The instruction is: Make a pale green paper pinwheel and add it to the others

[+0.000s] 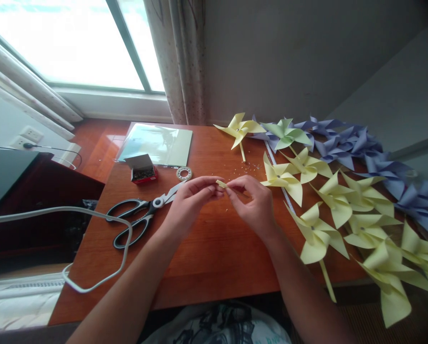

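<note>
Both hands meet above the middle of the reddish-brown wooden table, pinching a small pale yellow strip of paper between them. The left hand has its fingers curled in, thumb and fingertips closed on the strip's left end; the right hand grips the other end the same way, fingers bent and closed tight. The strip is lifted just off the tabletop. Just left of the left hand lie black-handled metal scissors, blades pointing toward a small roll of clear tape. Beyond them sits an open red box of small pins and a shiny pale green sheet. To the right lie yellow paper pinwheels, and farther back purple paper pinwheels. A white cable loops over the table's left edge.
</note>
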`<action>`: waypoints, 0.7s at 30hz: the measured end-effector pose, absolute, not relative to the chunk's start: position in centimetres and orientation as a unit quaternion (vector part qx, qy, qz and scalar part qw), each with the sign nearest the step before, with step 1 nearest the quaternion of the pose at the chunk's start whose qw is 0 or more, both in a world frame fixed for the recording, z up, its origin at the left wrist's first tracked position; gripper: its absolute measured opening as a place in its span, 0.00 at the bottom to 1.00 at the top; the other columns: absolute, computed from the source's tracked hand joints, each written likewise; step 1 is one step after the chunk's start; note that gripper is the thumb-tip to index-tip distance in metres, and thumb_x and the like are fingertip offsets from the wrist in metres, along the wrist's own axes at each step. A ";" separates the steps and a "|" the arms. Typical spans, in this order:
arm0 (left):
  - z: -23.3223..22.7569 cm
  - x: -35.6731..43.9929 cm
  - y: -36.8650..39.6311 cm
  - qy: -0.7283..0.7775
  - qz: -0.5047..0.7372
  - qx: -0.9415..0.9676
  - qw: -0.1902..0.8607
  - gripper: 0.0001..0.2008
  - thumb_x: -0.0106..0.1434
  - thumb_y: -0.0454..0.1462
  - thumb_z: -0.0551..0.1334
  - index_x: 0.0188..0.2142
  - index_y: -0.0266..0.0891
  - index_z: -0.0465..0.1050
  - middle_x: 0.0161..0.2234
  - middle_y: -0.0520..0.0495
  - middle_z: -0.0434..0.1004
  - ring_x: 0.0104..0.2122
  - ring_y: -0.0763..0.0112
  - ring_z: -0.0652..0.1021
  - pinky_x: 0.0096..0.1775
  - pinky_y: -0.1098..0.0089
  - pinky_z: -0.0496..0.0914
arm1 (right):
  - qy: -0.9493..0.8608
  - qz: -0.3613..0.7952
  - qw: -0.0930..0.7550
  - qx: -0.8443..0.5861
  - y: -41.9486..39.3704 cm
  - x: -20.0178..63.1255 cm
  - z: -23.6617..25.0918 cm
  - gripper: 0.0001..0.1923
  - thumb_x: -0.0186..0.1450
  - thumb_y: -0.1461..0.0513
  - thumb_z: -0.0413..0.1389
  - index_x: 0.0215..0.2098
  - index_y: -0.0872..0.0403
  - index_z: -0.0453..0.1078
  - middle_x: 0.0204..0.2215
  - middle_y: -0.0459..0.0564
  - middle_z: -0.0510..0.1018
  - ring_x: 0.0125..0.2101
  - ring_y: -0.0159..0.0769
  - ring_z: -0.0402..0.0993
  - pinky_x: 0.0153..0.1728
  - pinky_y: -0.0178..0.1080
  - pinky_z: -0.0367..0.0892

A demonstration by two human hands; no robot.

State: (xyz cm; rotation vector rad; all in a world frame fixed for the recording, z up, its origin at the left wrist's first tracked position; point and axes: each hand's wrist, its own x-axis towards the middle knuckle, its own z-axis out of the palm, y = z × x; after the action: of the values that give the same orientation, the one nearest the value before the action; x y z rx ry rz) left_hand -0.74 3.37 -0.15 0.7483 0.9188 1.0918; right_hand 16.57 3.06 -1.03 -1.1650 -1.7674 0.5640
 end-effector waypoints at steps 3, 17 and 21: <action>0.1 -0.4 3.2 0.386 0.500 0.308 0.712 0.10 0.55 0.33 0.72 0.39 0.35 0.84 0.34 0.45 0.84 0.35 0.71 0.80 0.43 0.71 0.74 | -0.660 0.303 0.481 -0.491 2.8 16.2 -1.0 0.02 0.67 0.61 0.61 0.36 0.50 0.76 0.33 0.48 0.82 0.33 0.38 0.78 0.37 0.40 0.73; -0.6 0.0 2.9 0.415 0.547 0.372 0.625 0.09 0.55 0.38 0.75 0.35 0.38 0.81 0.37 0.48 0.83 0.37 0.70 0.79 0.44 0.71 0.73 | -0.524 0.485 0.515 -0.474 2.4 15.3 -1.3 0.10 0.61 0.54 0.68 0.36 0.51 0.77 0.32 0.47 0.83 0.33 0.37 0.80 0.36 0.37 0.75; -0.7 0.3 2.6 0.432 0.556 0.392 0.592 0.10 0.57 0.39 0.74 0.36 0.39 0.81 0.37 0.47 0.82 0.38 0.68 0.79 0.43 0.70 0.73 | -0.564 0.440 0.505 -0.483 2.4 15.1 -1.8 0.09 0.63 0.55 0.67 0.36 0.50 0.77 0.32 0.47 0.82 0.32 0.36 0.78 0.35 0.38 0.74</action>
State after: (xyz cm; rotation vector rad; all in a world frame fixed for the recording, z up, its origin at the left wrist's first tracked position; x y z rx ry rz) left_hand 0.33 2.60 -0.72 0.9127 1.0045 1.2933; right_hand 15.14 2.40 -1.78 -1.1660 -1.3615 1.0609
